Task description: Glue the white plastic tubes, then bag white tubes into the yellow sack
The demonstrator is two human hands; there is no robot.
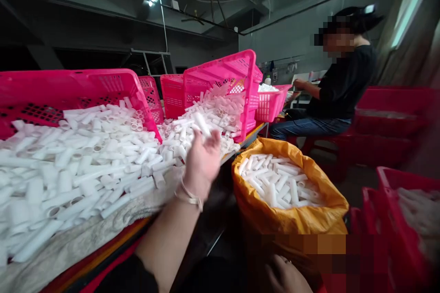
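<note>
My left hand (203, 162) reaches forward over the table's edge, its fingers closed around a short white plastic tube (201, 124) that points up and away. Behind that hand, loose white tubes (220, 112) spill out of a tipped pink basket (220, 66). A larger heap of white tubes (92, 160) spreads across the left of the table. My right hand (288, 277) is low at the bottom edge, beside the orange sack, with loosely stretched fingers and a ring; it appears to hold nothing. Part of it is cut off and dim.
An orange sack (292, 219) full of white tubes stands right of the table. Another pink basket (103, 80) lies tipped at the left. Stacked pink crates (388, 201) stand at the far right. A person in dark clothes (347, 78) sits behind the sack.
</note>
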